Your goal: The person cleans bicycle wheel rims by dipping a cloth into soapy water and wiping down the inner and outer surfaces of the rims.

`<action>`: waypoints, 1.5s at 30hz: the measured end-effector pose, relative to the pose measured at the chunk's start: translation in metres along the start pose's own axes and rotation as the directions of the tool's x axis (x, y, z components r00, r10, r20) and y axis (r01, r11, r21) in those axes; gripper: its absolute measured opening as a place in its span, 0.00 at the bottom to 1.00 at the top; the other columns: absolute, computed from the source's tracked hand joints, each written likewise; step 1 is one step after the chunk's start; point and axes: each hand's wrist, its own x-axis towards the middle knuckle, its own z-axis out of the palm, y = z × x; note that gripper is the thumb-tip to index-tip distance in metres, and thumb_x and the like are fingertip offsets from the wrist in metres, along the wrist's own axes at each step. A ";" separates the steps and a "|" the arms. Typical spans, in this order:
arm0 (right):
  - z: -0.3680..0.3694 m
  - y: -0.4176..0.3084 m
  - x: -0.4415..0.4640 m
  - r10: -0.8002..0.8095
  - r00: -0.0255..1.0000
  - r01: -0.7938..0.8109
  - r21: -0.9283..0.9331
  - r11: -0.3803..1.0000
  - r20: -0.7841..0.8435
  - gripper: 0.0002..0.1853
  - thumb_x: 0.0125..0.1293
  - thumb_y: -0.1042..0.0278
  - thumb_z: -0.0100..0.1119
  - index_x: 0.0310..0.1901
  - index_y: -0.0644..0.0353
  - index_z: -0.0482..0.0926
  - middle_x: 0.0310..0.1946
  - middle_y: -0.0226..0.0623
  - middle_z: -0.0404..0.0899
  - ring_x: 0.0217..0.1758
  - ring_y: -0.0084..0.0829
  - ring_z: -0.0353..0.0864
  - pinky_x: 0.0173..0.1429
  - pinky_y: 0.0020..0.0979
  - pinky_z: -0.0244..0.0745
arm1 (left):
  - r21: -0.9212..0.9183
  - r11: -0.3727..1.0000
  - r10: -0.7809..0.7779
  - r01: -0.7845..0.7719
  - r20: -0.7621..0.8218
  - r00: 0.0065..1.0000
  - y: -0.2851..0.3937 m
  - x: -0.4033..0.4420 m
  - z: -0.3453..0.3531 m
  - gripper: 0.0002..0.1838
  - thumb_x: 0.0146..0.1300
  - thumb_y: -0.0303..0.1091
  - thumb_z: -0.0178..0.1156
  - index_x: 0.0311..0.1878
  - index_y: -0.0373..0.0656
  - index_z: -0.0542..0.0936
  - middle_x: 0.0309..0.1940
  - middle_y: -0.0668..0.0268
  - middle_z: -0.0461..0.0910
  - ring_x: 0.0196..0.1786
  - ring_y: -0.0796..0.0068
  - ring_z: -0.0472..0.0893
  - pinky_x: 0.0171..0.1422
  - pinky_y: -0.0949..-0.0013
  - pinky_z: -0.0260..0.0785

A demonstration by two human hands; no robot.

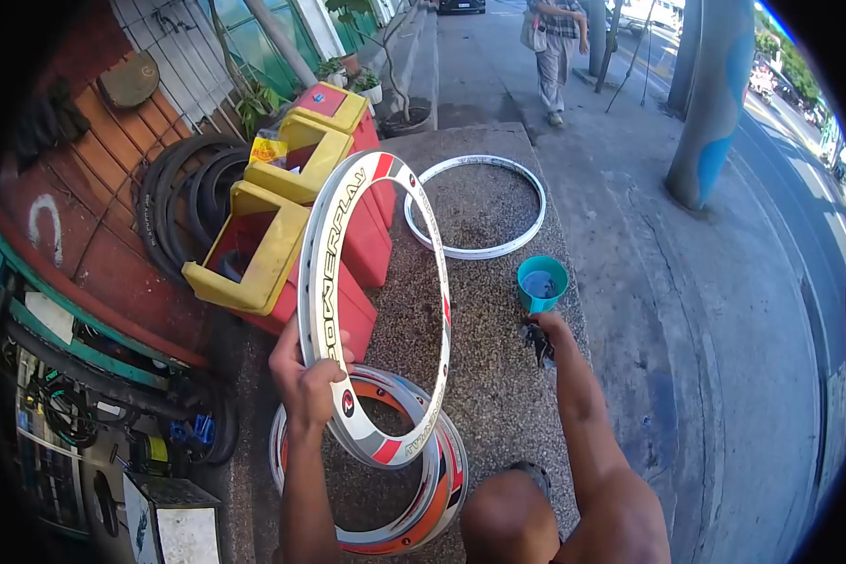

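My left hand (308, 381) grips a white bicycle rim (332, 273) with "POWERPLAY" lettering and red and grey patches, holding it upright at its lower left. Below it, orange-and-white rims (453, 489) lie flat on the stone slab (517, 404), partly covered by the raised rim. My right hand (555, 329) is closed round a dark, crumpled wet-looking rag (540, 348), just on the near side of a teal cup (541, 305) holding greyish liquid. Farther along the slab lies a thin white rim (479, 253).
Red bins with yellow lids (291, 230) line the slab's left side, with black tires (174, 202) behind. A tool shelf (94, 414) stands at lower left. A person (555, 56) is on the pavement ahead, near a grey pillar (710, 113); a road runs at right.
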 end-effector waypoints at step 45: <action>0.017 0.036 -0.262 -0.342 0.902 0.109 -0.629 0.770 -0.262 0.20 0.72 0.67 0.54 0.64 0.51 0.80 0.51 0.48 0.88 0.52 0.53 0.88 0.56 0.53 0.80 | 0.107 0.991 -0.100 0.081 0.189 0.977 0.123 -0.085 -0.160 0.47 0.30 0.27 0.55 0.65 0.27 0.77 0.41 0.48 0.87 0.35 0.67 0.88 0.43 0.68 0.84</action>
